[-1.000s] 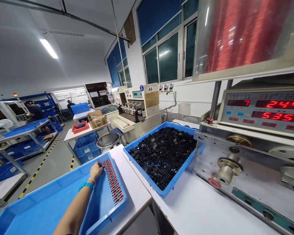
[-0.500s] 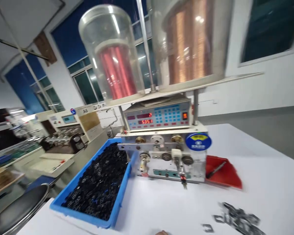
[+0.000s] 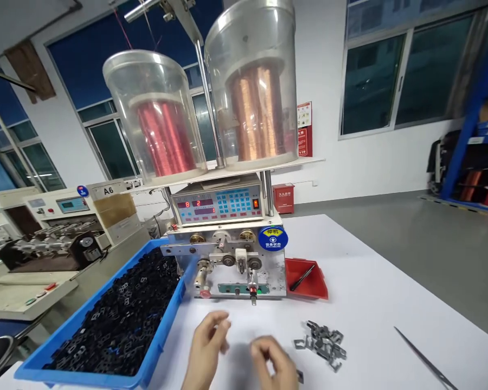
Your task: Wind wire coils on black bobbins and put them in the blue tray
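Low in the head view, my left hand (image 3: 206,346) hovers over the white table, fingers loosely curled, with a gap between thumb and forefinger. No object shows in it. My right hand (image 3: 274,362) is beside it, thumb and forefinger curled into a pinch; whether anything tiny is between the tips cannot be seen. Just right of that hand lies a small dark frame-shaped part (image 3: 300,376), partly covered. A pile of similar grey-black parts (image 3: 323,342) lies farther right. Ahead stands a coil winding machine (image 3: 228,244), its spindle (image 3: 252,292) pointing toward me.
A blue bin (image 3: 158,344) full of small black parts stands left. The red tray (image 3: 323,290) holds a black pen (image 3: 303,277). Tweezers (image 3: 425,360) lie at right. Above the machine, clear covers enclose a red wire spool (image 3: 166,138) and a copper wire spool (image 3: 258,114).
Both hands have come up into view; earlier only a fingertip showed at the bottom edge. The view has swung right, revealing tweezers and shelving. The machine's red display digits differ.
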The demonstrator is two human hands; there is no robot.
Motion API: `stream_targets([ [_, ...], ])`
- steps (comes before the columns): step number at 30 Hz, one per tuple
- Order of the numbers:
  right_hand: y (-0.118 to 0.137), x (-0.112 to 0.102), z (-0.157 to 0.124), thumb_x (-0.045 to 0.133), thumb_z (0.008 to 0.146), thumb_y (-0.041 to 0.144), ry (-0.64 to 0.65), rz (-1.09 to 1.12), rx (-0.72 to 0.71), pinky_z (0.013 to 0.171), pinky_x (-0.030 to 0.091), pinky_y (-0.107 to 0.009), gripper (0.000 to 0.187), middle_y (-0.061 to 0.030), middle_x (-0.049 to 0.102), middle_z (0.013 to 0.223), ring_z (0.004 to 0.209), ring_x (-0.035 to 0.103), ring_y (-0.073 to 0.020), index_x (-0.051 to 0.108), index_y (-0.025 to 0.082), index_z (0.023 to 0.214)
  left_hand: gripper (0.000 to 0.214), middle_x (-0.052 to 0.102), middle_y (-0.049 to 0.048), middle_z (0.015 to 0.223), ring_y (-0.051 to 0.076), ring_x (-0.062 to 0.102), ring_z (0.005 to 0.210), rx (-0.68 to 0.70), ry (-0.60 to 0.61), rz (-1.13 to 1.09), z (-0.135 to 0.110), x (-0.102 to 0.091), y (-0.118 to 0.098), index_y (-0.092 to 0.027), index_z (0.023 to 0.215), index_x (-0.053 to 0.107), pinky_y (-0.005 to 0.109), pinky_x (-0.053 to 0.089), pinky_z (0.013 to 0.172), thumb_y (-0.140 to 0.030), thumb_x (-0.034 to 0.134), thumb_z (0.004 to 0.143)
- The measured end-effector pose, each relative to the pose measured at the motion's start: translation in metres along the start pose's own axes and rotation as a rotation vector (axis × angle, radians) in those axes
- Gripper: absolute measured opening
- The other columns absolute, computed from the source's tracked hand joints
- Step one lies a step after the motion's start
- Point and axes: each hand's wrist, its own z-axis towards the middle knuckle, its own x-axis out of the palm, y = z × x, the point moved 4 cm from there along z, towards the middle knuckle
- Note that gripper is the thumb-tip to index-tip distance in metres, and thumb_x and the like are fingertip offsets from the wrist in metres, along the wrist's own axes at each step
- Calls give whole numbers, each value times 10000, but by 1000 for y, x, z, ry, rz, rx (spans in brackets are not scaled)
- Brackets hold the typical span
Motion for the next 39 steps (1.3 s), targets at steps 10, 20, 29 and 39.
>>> stream_targets([
  [10, 11, -27, 92, 555, 842, 424, -88, 180, 13, 633, 506, -285, 264, -54, 563, 849, 741, 583, -182, 681, 193, 865, 413, 514, -55, 458, 20, 353, 325, -201, 188, -621, 38, 74, -47, -142, 522, 535, 176, 216, 362, -464, 793, 506],
  [20, 9, -36, 98, 612, 767, 403, -59, 176, 46, 685, 487, -289, 244, -42, 504, 869, 721, 568, -164, 676, 191, 664, 388, 447, -81, 487, 22, 355, 394, -270, 78, -913, 28, 103, -34, -163, 624, 532, 170, 307, 433, -458, 750, 497],
  [29, -13, -18, 102, 769, 574, 531, -51, 634, 401, 652, 446, -265, 368, -26, 578, 799, 745, 529, -167, 688, 195, 700, 315, 468, -69, 399, 36, 313, 363, -78, 84, -489, 44, 72, -49, -166, 457, 481, 191, 206, 391, -335, 727, 559],
  [39, -25, 22, 98, 584, 636, 713, 94, 748, 594, 470, 388, -234, 521, 7, 535, 625, 507, 477, -112, 515, 197, 666, 375, 507, -44, 498, 87, 411, 420, 70, 134, -161, 36, 57, -51, -183, 552, 508, 218, 328, 439, -510, 588, 717],
])
